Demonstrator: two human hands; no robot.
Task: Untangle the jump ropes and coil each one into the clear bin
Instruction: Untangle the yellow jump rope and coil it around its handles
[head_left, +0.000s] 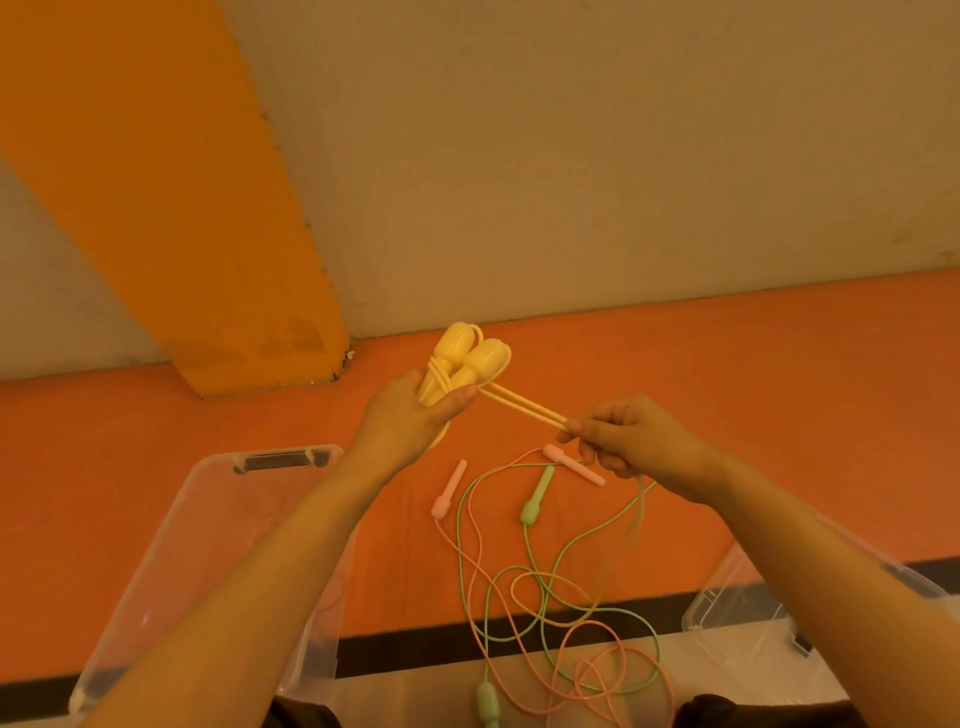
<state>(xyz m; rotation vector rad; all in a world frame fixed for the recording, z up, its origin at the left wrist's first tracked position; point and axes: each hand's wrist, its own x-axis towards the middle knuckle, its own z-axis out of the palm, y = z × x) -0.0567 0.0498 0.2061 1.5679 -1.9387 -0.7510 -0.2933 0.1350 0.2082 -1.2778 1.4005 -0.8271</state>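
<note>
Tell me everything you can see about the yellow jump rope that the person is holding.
The yellow jump rope looks like smooth plastic, with two bulb-shaped handles side by side, bulbs pointing up and away. The left hand grips the narrow handle ends together with a bundle of cord loops. A doubled strand of cord runs taut, down and to the right, to the right hand, which pinches it. The rope is held in the air above the orange floor, apart from the pink and green ropes lying there.

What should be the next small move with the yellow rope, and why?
Probably wind the doubled strand pinched by the right hand once more around the yellow handles gripped by the left hand: the strand is taut and the yellow rope's coil seems unfinished.
</note>
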